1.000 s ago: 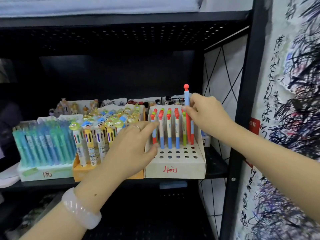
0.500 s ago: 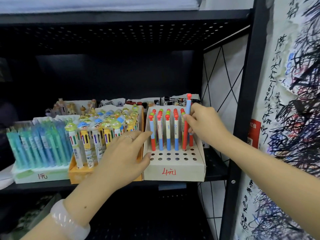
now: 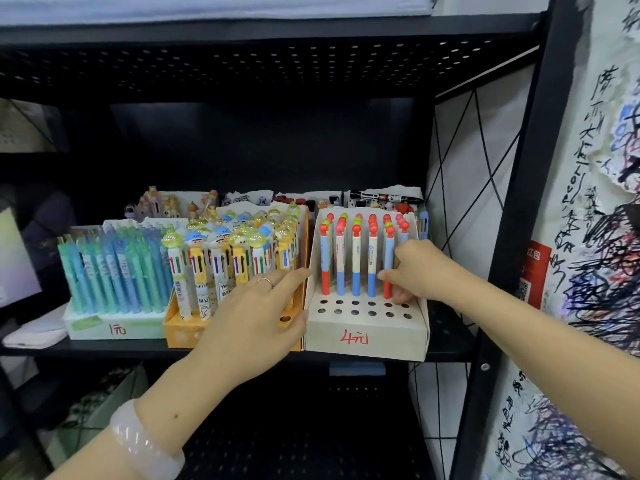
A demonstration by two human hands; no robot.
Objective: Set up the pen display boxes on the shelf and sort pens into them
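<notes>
1. Cream cardboard display box (image 3: 367, 337), marked "4元" in red, stands at the right end of the black metal shelf (image 3: 446, 348), with two front rows of holes unfilled.
2. Red-topped pens (image 3: 356, 261) stand upright in its rear rows.
3. Right hand (image 3: 420, 271) reaches into the box, fingers curled round the lower part of the red-tipped pen (image 3: 388, 268) at the right of the front filled row.
4. Left hand (image 3: 256, 317) has straight fingers, thumb tip against the box's left front edge, palm over the orange box (image 3: 180, 332) of character-topped pens (image 3: 221, 258).
5. Teal pens (image 3: 110, 271) fill the white box (image 3: 117, 327) marked "1元" at the left.
</notes>
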